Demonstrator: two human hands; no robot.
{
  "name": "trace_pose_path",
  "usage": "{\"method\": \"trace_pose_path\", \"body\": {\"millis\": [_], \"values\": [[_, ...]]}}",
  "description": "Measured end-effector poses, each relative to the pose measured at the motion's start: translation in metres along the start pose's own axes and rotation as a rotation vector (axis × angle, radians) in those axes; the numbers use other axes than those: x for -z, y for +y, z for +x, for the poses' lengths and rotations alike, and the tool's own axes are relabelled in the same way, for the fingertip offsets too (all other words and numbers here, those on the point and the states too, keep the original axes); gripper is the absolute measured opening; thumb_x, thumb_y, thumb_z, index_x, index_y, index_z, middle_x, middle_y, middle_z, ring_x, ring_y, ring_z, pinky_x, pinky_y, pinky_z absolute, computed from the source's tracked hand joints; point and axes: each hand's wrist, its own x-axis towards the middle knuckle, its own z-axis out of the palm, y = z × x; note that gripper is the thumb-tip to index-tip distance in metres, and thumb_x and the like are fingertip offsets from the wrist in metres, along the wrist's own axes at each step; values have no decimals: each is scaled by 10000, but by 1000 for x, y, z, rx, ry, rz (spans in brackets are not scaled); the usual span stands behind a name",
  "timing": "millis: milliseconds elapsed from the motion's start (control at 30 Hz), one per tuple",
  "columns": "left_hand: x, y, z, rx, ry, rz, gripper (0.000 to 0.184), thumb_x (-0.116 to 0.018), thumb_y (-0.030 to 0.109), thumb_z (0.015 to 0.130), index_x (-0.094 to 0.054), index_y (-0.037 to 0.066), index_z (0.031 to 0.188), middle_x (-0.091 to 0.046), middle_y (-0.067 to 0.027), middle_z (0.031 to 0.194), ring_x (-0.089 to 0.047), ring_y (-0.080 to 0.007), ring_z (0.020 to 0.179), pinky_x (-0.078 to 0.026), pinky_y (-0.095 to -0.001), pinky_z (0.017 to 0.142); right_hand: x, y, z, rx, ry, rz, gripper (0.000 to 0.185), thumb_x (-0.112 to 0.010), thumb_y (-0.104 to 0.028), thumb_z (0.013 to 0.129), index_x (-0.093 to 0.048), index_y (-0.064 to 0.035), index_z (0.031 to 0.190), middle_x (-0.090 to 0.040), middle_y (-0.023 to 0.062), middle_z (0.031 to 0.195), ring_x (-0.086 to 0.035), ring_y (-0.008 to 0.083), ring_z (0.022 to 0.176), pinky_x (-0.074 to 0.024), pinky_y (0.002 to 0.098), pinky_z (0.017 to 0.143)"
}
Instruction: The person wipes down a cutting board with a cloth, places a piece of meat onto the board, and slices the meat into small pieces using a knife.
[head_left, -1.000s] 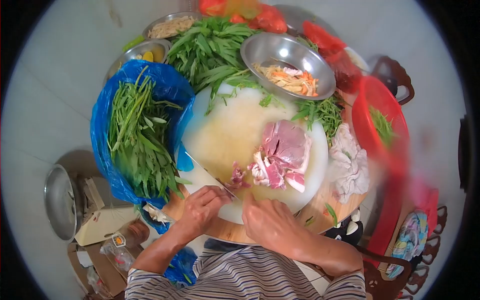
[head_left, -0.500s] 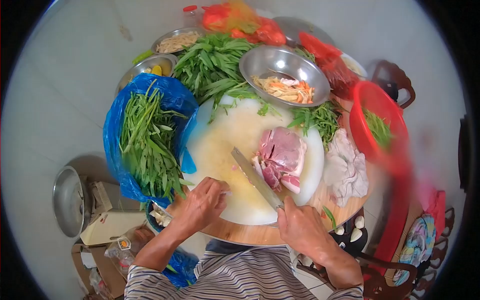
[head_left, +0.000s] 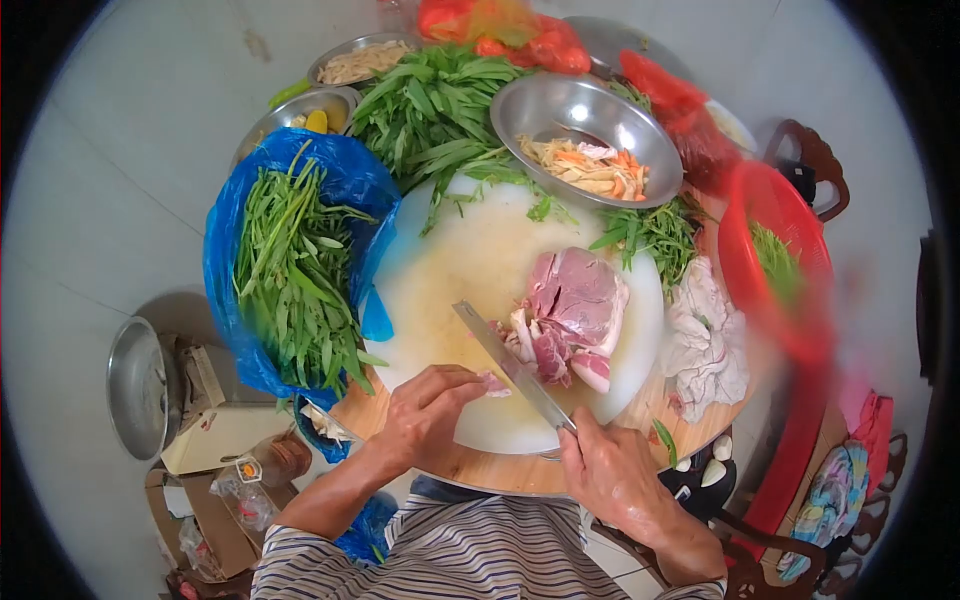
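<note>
My right hand point(head_left: 617, 465) is wrapped round the handle of a kitchen knife point(head_left: 512, 366), its wide blade slanting up and left over the white round cutting board point(head_left: 450, 265). Just right of the blade lies a chunk of raw meat point(head_left: 578, 300), with partly cut strips at its lower left. My left hand point(head_left: 428, 412) is at the board's lower left edge, fingers together, with a small pale-pink piece of meat point(head_left: 494, 385) at its fingertips. That piece lies left of the blade, apart from the big chunk.
A steel bowl point(head_left: 520, 95) of shredded food stands behind the board. Leafy greens point(head_left: 425, 110) lie beside it, and more fill a blue plastic bag point(head_left: 222, 270) at left. A crumpled whitish cloth-like thing point(head_left: 708, 345) and a red basket point(head_left: 735, 235) are at right.
My left hand has moved right, toward the knife, and the small meat piece now shows plainly at its fingertips. The knife stays in my right hand. The view has shifted slightly.
</note>
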Motion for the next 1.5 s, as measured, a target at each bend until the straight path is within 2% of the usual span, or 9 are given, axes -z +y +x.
{"method": "trace_pose_path", "body": {"millis": [200, 533, 733, 800, 1000, 1233, 1300, 1400, 1500], "values": [[-7, -10, -1, -50, -186, 15, 445, -726, -14, 701, -733, -28, 1146, -747, -156, 1117, -726, -347, 1038, -623, -409, 888, 4, -6, 3, 22, -90, -57, 179, -576, -135, 1048, -563, 41, 1025, -700, 226, 711, -714, 423, 623, -566, 527, 569], [-6, -5, 4, -5, -222, 13, 460, -700, -37, 674, -730, -27, 1133, -737, -151, 1118, -718, -346, 1060, -618, -405, 907, -6, -2, -8, 20, -121, -125, 192, -617, -108, 976, -574, 62, 1052, -692, 215, 650, -713, 430, 575, -577, 530, 535], [-6, -7, 1, 16, -231, -19, 466, -690, -56, 656, -733, -13, 1118, -739, -132, 1090, -715, -329, 1008, -618, -398, 862, 18, -13, -22, -114, -332, -203, 173, -577, -88, 1016, -536, 80, 1031, -679, 258, 696, -698, 466, 618, -575, 540, 580], [-3, -6, 4, 27, -216, 10, 453, -689, -63, 647, -733, -5, 1094, -741, -125, 1070, -716, -325, 992, -617, -402, 850, 15, -12, -5, 14, -288, -160, 185, -591, -54, 929, -562, 82, 1052, -690, 255, 652, -747, 420, 616, -603, 503, 558], [-3, -7, 0, 36, -243, -4, 424, -699, -64, 642, -729, 6, 1059, -743, -120, 1061, -724, -324, 1010, -619, -402, 855, -13, -21, 48, 92, -145, -119, 167, -596, -16, 886, -551, 87, 1008, -699, 290, 690, -764, 441, 689, -612, 499, 592], [-7, -6, -4, 37, -180, 5, 416, -713, -58, 658, -739, 1, 1069, -746, -125, 1059, -724, -328, 1020, -620, -403, 877, 11, -4, -5, -59, -310, -157, 196, -581, -33, 921, -572, 119, 1043, -691, 312, 692, -748, 473, 670, -605, 521, 588], [-8, -7, -2, 2, -164, 32, 296, -715, -5, 697, -735, 41, 989, -772, -104, 1046, -747, -308, 991, -625, -390, 853, 19, -7, -15, -64, -230, -170, 193, -559, -42, 944, -570, 119, 1050, -686, 302, 677, -738, 482, 654, -596, 544, 576], [-9, -10, -4, -22, -169, -1, 402, -724, -48, 666, -740, 0, 1065, -746, -127, 1066, -725, -334, 1034, -618, -415, 890, 18, -10, -10, -57, -94, -88, 150, -562, -46, 948, -559, 91, 1009, -678, 283, 650, -731, 473, 623, -594, 554, 571], [-7, -7, -4, -23, -142, 25, 395, -715, -59, 667, -737, -5, 1058, -743, -127, 1061, -723, -337, 1027, -618, -419, 897, 3, -9, -6, 4, -133, -115, 132, -580, -52, 948, -546, 69, 987, -667, 263, 620, -719, 449, 575, -589, 534, 543]]}}
